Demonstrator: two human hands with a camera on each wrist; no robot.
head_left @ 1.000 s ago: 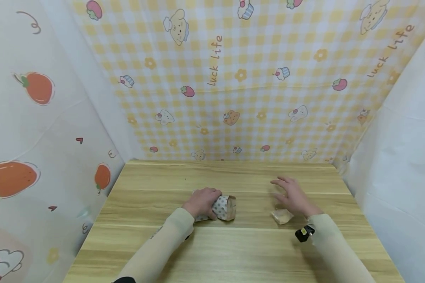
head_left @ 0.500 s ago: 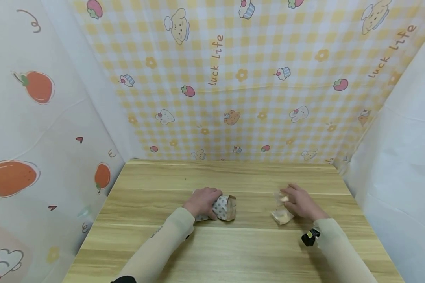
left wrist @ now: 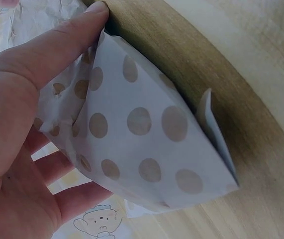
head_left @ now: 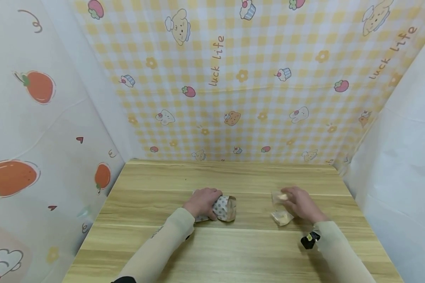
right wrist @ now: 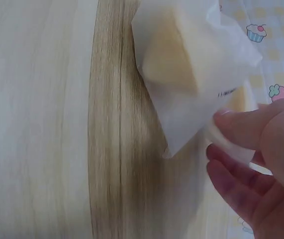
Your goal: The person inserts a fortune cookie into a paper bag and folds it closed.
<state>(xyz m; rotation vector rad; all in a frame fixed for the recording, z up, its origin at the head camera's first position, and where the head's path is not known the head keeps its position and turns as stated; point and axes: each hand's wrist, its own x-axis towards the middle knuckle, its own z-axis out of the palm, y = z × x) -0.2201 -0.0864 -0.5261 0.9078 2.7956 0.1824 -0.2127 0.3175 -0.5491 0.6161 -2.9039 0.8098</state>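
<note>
My left hand (head_left: 202, 202) grips a white paper bag (head_left: 220, 207) with grey-brown dots, which lies on its side on the table. The bag's mouth faces right, showing a brown inside; in the left wrist view the thumb lies across the dotted paper (left wrist: 137, 119) and the fingers curl underneath. On the right, my right hand (head_left: 302, 205) pinches a small translucent packet (head_left: 278, 197) with something pale yellow inside. A second such packet (head_left: 282, 217) lies just in front of it. In the right wrist view this nearer packet (right wrist: 174, 59) partly hides the pinched one (right wrist: 238, 99).
The wooden tabletop (head_left: 230, 251) stretches around both hands. A yellow checked cloth (head_left: 248, 98) hangs along the back edge, and white sheets (head_left: 403, 157) hang at the sides. A small black camera (head_left: 309, 239) sits at the right wrist.
My right hand has gone from spread fingers over the packets to pinching the farther packet, shifting a little right and nearer. The left hand and paper bag stay in place.
</note>
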